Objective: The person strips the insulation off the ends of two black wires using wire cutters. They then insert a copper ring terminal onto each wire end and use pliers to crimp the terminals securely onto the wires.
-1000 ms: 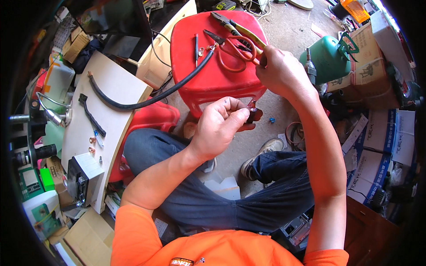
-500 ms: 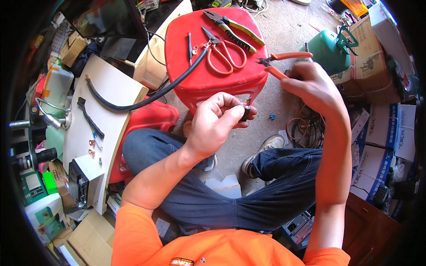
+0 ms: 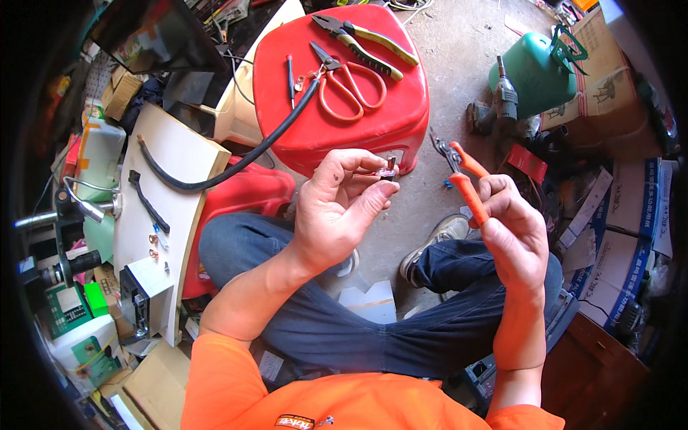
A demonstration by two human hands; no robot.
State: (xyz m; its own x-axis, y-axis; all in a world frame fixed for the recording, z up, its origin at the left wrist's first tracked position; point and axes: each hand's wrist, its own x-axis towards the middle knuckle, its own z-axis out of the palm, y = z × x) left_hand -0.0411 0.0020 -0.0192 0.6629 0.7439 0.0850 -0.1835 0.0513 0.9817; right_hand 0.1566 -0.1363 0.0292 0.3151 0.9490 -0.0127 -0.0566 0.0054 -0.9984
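Note:
My left hand (image 3: pixel 331 204) pinches a small dark part (image 3: pixel 388 173) with a thin metal piece sticking up from it, between thumb and fingertips. Its exact kind is too small to make out. In my right hand (image 3: pixel 517 244) are orange-handled cutting pliers (image 3: pixel 469 195), jaws pointing up and left, apart from the small part. On the red stool (image 3: pixel 287 136) lie orange-handled scissors (image 3: pixel 330 64), yellow-and-black pliers (image 3: pixel 364 51) and a slim screwdriver (image 3: pixel 289 75). A thick black cable (image 3: pixel 222 171) runs from beside the scissors to the light board at left.
The board (image 3: pixel 197 147) carries a short black cable (image 3: pixel 149 204), copper fittings (image 3: pixel 153 254) and a metal box (image 3: pixel 147 290). At right are a green gas cylinder (image 3: pixel 536 82), a drill-like tool (image 3: pixel 506 100) and stacked cartons (image 3: pixel 623 244). A second red stool (image 3: pixel 247 188) stands below.
My right hand has come down with the cutting pliers, which now point upward rather than left. My left hand keeps hold of the small part, turned slightly. The view has shifted a little.

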